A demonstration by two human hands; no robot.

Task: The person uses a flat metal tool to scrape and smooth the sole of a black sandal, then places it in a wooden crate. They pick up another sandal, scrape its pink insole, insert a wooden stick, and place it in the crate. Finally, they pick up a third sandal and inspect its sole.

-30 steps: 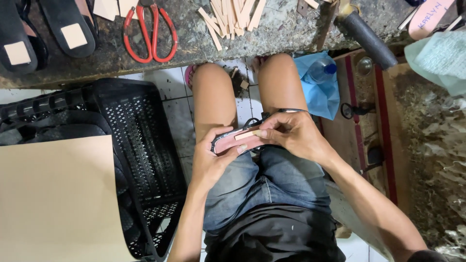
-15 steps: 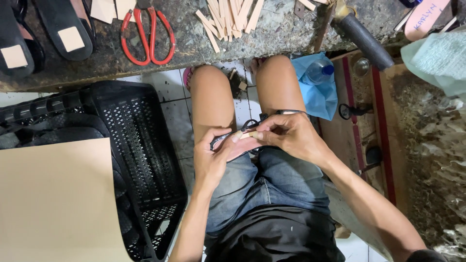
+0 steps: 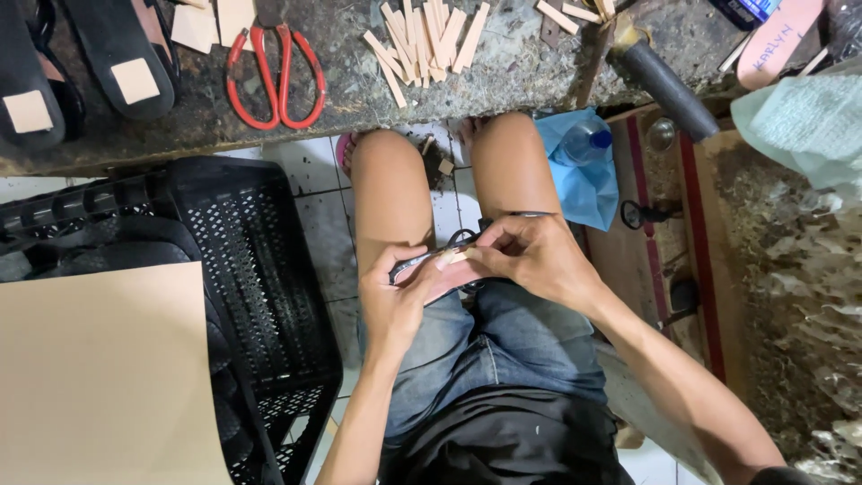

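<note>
We see both hands meeting over the lap, above the denim shorts point(image 3: 503, 350). The left hand point(image 3: 400, 301) curls closed around a pink sole point(image 3: 446, 274) with a dark strap, cradling it from below. The right hand point(image 3: 530, 260) comes in from the right, its fingers point(image 3: 480, 258) pinched shut on the sole's upper end, touching the left thumb. So the sole sits between the two hands, just above the right thigh, well short of the tabletop.

Along the top runs the rough tabletop point(image 3: 359, 81). Near its left edge lie two black soles point(image 3: 117, 54), each with a tan square patch. Beside them we find red scissors point(image 3: 274, 72), and toward the middle a loose heap of wooden sticks point(image 3: 426, 40). A dark handle point(image 3: 664, 85) juts off the tabletop's front edge at the right.

On the floor to the left stands a black crate point(image 3: 260, 296), with a tan board point(image 3: 99, 377) lying across it. A blue bag point(image 3: 584, 171) holding a bottle rests by the right knee.
</note>
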